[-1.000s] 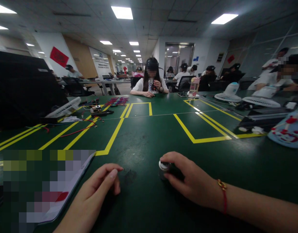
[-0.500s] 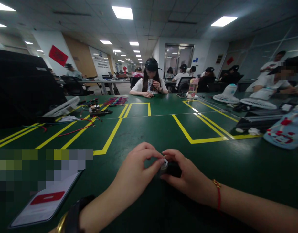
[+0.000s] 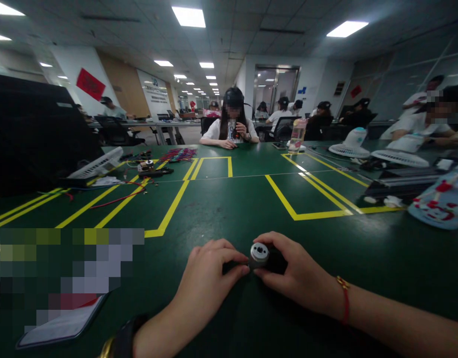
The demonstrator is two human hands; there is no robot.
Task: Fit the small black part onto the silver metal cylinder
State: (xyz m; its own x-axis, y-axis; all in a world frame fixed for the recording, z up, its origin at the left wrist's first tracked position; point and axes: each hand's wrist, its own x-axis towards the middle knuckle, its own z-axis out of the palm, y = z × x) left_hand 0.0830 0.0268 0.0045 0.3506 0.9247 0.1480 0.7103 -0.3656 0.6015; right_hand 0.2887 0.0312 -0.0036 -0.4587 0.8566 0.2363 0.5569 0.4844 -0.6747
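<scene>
A small silver metal cylinder (image 3: 259, 254), with a few dark holes in its round top face, stands upright at the near middle of the green table. My right hand (image 3: 294, 268) grips it from the right, thumb at the front and fingers behind. My left hand (image 3: 217, 266) is closed in a pinch just left of the cylinder, its fingertips close to the lower side. Whatever lies between those fingertips is hidden. The cylinder's kind is not clear from its look.
At lower left lies a phone (image 3: 65, 323), partly blurred out. Loose wires (image 3: 180, 155) and small parts lie farther back left. Yellow tape (image 3: 318, 216) marks the green table (image 3: 221, 209). A bottle (image 3: 297, 136), fans (image 3: 350, 144) and a blue bag (image 3: 443, 199) stand right. Across sits a person (image 3: 231, 124).
My left fingers have come off the cylinder's top and moved down to its left side. The top face now shows. My right hand has shifted slightly right.
</scene>
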